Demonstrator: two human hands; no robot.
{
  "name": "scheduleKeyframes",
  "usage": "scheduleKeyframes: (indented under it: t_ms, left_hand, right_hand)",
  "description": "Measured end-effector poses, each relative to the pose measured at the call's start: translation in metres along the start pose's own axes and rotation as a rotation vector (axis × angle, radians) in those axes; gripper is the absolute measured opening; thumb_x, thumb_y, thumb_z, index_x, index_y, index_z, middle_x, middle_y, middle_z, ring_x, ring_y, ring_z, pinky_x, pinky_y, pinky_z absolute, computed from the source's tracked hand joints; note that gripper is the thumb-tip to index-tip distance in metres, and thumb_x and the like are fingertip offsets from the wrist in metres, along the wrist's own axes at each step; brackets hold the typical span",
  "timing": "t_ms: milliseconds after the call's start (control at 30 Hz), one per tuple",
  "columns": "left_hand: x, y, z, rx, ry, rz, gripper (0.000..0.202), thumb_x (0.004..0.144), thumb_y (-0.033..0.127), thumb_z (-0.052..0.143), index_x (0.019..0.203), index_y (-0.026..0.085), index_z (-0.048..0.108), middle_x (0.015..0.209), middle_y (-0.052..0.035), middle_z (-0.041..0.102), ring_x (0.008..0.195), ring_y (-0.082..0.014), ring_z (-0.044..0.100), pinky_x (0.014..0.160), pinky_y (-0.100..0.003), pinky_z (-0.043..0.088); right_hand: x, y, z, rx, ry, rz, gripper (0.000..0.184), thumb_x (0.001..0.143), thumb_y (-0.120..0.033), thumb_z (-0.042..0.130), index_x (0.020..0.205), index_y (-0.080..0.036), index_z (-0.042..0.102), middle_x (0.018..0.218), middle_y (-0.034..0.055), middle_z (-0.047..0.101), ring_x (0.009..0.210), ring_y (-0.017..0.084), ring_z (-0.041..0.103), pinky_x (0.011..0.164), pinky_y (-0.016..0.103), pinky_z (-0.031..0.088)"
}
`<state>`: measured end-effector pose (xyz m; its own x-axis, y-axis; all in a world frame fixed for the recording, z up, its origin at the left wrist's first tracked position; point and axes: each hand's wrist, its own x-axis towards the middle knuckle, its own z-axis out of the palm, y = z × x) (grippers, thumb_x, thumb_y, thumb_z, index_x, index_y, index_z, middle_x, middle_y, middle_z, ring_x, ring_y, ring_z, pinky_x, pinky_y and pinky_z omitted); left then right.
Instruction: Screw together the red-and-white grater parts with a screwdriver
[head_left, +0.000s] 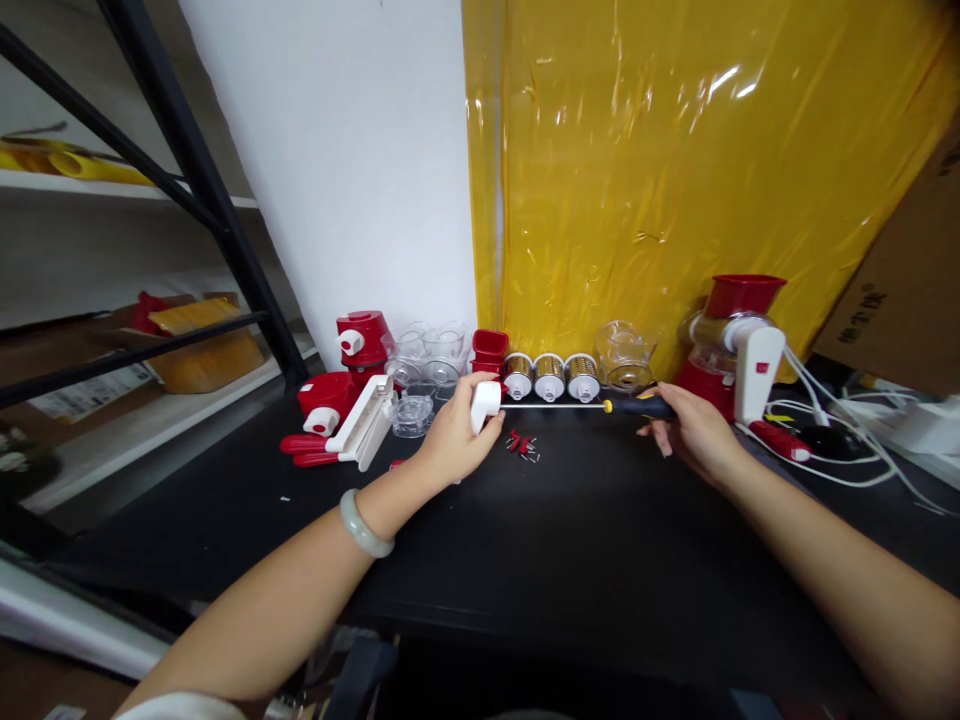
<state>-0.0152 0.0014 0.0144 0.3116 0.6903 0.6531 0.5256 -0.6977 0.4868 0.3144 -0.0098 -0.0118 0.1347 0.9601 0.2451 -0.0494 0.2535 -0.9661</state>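
Observation:
My left hand [459, 432] is wrapped round a small white plastic part [486, 403], with a bit of red showing at its far side. In my right hand [694, 425] is a screwdriver [637, 405] with a black and yellow handle. Its long thin shaft lies level and points left, its tip at the white part; whether it sits in a screw is too small to tell. Below the shaft, several screws and small red pieces [523, 443] lie in a loose pile on the black table [585, 560].
Metal grater drums [550, 377] line the back, with clear plastic housings [429, 352] beside them. Red bases [362, 338] and white crank arms [365, 425] lie left. An assembled red and white rotary grater [739, 345] stands right, near white cables [862, 430]. A black-framed shelf [202, 190] rises at left.

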Motion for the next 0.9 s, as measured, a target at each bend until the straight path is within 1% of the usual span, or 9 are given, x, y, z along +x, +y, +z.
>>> scheduleKeyframes:
  t_ms: [267,467,600,733,833,900]
  left_hand:
    - [-0.0005,-0.0015,0.0012,-0.006,0.008,0.006,0.047,0.088,0.024,0.059,0.132,0.021,0.042,0.109,-0.0074,0.066,0.087,-0.0207,0.066,0.077,-0.033,0.051]
    - [-0.0008,-0.0011,0.0009,-0.008,0.02,0.035,0.047,0.088,0.024,0.059,0.132,0.022,0.041,0.112,-0.0081,0.064,0.091,-0.0211,0.066,0.079,-0.033,0.051]
    - [-0.001,-0.0021,0.001,-0.002,0.028,0.072,0.048,0.088,0.023,0.059,0.132,0.022,0.041,0.115,-0.0091,0.063,0.094,-0.0211,0.065,0.082,-0.034,0.051]
    - [-0.001,-0.0032,0.0008,-0.002,0.033,0.087,0.048,0.088,0.023,0.059,0.132,0.022,0.041,0.118,-0.01,0.062,0.095,-0.0212,0.065,0.084,-0.035,0.051]
    - [-0.0007,-0.0032,0.0004,-0.001,0.033,0.083,0.048,0.088,0.023,0.059,0.132,0.022,0.041,0.117,-0.0097,0.062,0.095,-0.0213,0.065,0.083,-0.035,0.051]
    - [-0.0004,-0.003,0.0002,0.003,0.031,0.07,0.048,0.088,0.023,0.059,0.132,0.021,0.041,0.115,-0.0093,0.063,0.094,-0.0213,0.066,0.082,-0.034,0.051]
  right_hand:
    - [-0.0011,-0.004,0.0032,-0.006,0.03,0.02,0.035,0.082,-0.059,0.063,0.077,-0.024,0.063,0.034,-0.0061,0.046,0.028,0.012,0.041,0.06,0.034,0.056]
    - [-0.0026,-0.0038,0.0035,-0.011,0.051,0.049,0.039,0.083,-0.06,0.062,0.078,-0.022,0.063,0.033,-0.0063,0.044,0.027,0.011,0.039,0.062,0.033,0.058]
    - [-0.0027,-0.0035,0.0036,-0.018,0.073,0.082,0.041,0.085,-0.061,0.061,0.076,-0.021,0.064,0.031,-0.0061,0.041,0.026,0.011,0.037,0.061,0.035,0.059]
    - [-0.001,-0.0015,0.0028,-0.044,0.093,0.083,0.043,0.086,-0.063,0.058,0.076,-0.021,0.063,0.031,-0.0061,0.039,0.025,0.013,0.038,0.059,0.036,0.059]
    - [0.0011,0.0004,0.0016,0.013,0.053,0.11,0.04,0.086,-0.061,0.057,0.08,-0.022,0.064,0.034,-0.0052,0.045,0.027,0.013,0.04,0.058,0.035,0.057]
    - [0.0023,0.0012,0.0008,0.07,0.002,0.136,0.038,0.085,-0.059,0.059,0.082,-0.022,0.064,0.043,-0.0023,0.054,0.033,0.014,0.049,0.057,0.033,0.056]
